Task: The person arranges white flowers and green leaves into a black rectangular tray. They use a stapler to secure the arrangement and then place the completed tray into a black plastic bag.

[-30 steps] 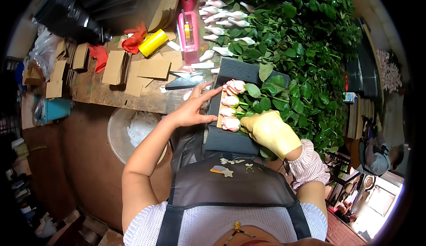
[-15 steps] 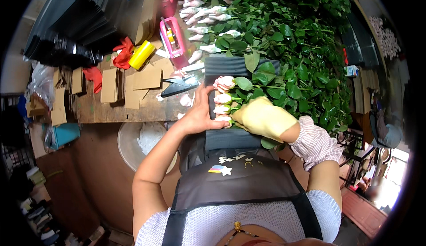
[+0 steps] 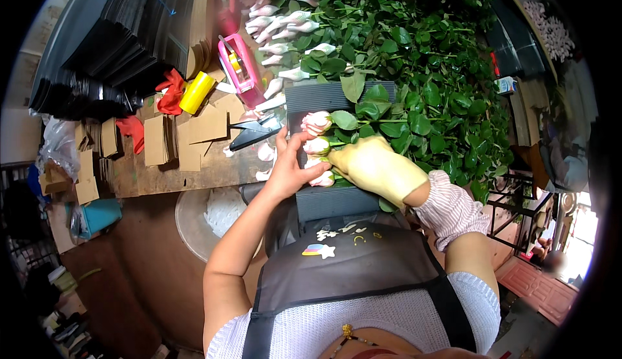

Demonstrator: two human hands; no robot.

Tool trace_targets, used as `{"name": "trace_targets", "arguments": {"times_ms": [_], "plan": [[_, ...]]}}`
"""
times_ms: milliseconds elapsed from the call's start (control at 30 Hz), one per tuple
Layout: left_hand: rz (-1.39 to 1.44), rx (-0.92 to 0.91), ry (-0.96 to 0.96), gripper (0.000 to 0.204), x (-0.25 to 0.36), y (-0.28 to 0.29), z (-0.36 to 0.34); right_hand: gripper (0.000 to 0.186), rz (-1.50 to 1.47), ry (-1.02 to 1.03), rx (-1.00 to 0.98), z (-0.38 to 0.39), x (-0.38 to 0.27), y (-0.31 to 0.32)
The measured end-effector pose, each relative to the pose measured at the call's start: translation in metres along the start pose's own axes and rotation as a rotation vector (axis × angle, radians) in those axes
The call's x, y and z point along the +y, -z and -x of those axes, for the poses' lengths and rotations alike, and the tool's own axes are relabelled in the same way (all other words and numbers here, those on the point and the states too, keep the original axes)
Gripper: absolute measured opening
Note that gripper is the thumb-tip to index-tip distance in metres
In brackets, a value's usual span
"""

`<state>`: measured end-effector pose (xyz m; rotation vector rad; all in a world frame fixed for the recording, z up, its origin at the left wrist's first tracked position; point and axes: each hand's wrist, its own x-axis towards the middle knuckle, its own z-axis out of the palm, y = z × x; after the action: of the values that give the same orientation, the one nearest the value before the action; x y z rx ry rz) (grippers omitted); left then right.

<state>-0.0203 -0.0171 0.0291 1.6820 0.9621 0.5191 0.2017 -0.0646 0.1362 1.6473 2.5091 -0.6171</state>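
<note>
Pink roses (image 3: 317,123) lie in a column on a dark ribbed sheet (image 3: 340,201), heads to the left and leafy stems to the right. My bare left hand (image 3: 288,168) rests against the left side of the heads, its fingers apart. Its thumb touches the lower rose heads (image 3: 322,176) and its fingertips are by the upper ones. A yellow glove covers my right hand (image 3: 372,165), which is closed just right of the heads, on the rose stems. The glove hides most of those stems.
Green rose foliage (image 3: 427,55) and netted rose heads (image 3: 295,19) cover the far side. On the wooden table (image 3: 155,181) are a pink tape dispenser (image 3: 240,67), a black stapler-like tool (image 3: 254,132), cardboard pieces (image 3: 208,126) and a yellow roll (image 3: 197,92). Below stands a bin (image 3: 194,226).
My left hand has spread its thumb and fingers and shifted over the rose heads. The gloved right hand has moved slightly closer to the heads. The whole view has shifted a little.
</note>
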Motion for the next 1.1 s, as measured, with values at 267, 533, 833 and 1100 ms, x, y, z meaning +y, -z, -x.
{"name": "trace_targets", "arguments": {"times_ms": [267, 533, 833, 1100], "plan": [[-0.02, 0.044, -0.027, 0.073, 0.006, -0.005, -0.001, 0.018, -0.065, -0.048, 0.133, -0.017, 0.01, 0.001], [0.071, 0.263, 0.032, 0.031, 0.005, -0.021, -0.003, 0.021, -0.015, -0.236, 0.309, 0.002, -0.006, -0.005], [0.012, 0.342, -0.055, 0.073, 0.002, -0.025, -0.007, 0.024, -0.107, -0.108, 0.391, -0.026, 0.027, -0.023], [0.182, 0.253, 0.164, 0.039, -0.004, -0.017, -0.029, 0.027, -0.009, -0.169, 0.254, -0.023, 0.019, -0.021]]}}
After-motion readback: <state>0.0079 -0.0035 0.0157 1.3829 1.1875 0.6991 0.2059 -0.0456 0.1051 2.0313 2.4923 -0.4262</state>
